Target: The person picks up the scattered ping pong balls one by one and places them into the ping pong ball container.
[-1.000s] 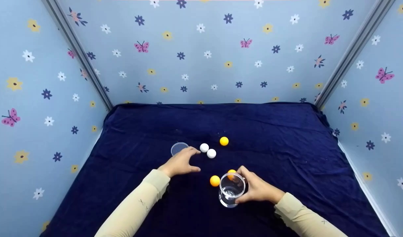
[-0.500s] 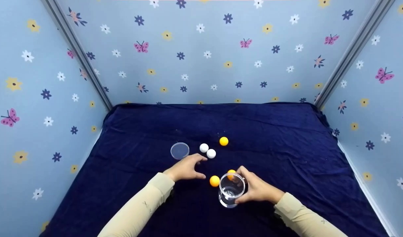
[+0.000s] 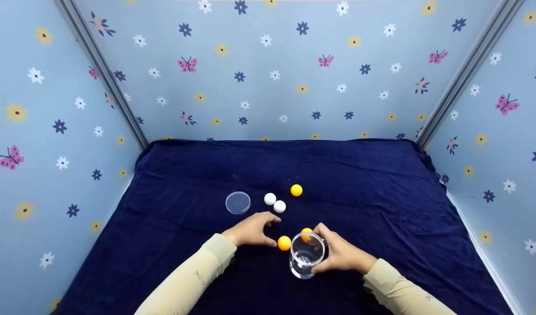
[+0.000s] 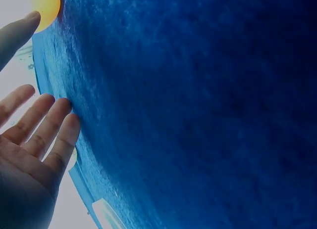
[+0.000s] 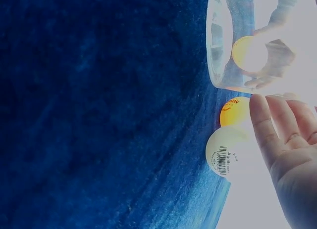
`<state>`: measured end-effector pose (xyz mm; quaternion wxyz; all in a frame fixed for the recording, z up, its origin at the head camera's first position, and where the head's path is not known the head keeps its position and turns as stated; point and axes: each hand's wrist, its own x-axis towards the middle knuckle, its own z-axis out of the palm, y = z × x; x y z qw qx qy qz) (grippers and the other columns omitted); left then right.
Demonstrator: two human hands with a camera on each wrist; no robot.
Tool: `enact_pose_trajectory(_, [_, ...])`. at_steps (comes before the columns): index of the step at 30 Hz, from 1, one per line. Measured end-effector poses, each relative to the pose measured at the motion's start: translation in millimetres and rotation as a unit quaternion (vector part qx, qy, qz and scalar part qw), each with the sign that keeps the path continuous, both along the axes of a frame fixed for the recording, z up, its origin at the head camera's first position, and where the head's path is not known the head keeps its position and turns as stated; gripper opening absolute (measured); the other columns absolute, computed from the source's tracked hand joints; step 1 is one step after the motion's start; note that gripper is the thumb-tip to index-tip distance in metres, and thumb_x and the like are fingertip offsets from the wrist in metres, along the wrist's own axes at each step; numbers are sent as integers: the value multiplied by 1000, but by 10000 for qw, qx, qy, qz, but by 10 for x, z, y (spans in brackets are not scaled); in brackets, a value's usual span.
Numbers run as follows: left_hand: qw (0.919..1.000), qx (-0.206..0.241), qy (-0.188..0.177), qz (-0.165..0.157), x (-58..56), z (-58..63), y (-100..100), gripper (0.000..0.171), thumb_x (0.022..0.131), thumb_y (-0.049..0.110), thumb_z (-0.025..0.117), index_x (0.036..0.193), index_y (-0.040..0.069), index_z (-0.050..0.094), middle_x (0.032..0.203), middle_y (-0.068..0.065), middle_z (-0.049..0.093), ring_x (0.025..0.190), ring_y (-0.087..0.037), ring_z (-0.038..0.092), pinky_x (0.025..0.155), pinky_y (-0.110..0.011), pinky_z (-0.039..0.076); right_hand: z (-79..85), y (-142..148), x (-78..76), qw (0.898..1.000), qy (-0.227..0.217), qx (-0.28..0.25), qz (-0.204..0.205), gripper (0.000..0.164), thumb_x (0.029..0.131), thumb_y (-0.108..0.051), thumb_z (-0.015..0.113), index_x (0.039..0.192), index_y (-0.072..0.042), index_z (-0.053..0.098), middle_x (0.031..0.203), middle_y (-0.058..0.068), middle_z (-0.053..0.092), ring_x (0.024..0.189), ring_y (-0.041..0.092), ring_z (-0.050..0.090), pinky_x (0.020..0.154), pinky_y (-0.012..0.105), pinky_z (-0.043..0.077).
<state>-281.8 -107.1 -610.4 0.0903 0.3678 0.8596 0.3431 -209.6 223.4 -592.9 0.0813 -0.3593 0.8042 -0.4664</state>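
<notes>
My right hand grips the side of a clear jar, open at the top, with no ball seen inside. My left hand is spread low over the cloth, thumb tip close beside an orange ping-pong ball just left of the jar; whether they touch I cannot tell. A second orange ball sits behind the jar's rim near my right fingers. By those fingers in the right wrist view is a white ball with a barcode, hidden in the head view. The left wrist view shows the thumb overlapping an orange ball.
Two white balls lie together beyond my left fingers, with another orange ball farther back. A clear round lid rests at left. Dark blue cloth covers the table; patterned walls enclose the back and sides.
My left hand has moved right and nearer to me, from beside the lid to the orange ball next to the jar. My right hand and the jar have stayed in place.
</notes>
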Motion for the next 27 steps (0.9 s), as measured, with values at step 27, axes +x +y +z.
enact_pose_trajectory(27, [9959, -454, -178, -760, 17, 87, 290, 51, 82, 13, 93, 131, 10, 77, 125, -2, 80, 111, -19, 74, 102, -31, 58, 13, -13, 1, 9998, -81, 130, -91, 78, 66, -27, 105, 120, -7, 52, 120, 18, 73, 110, 34, 72, 102, 33, 56])
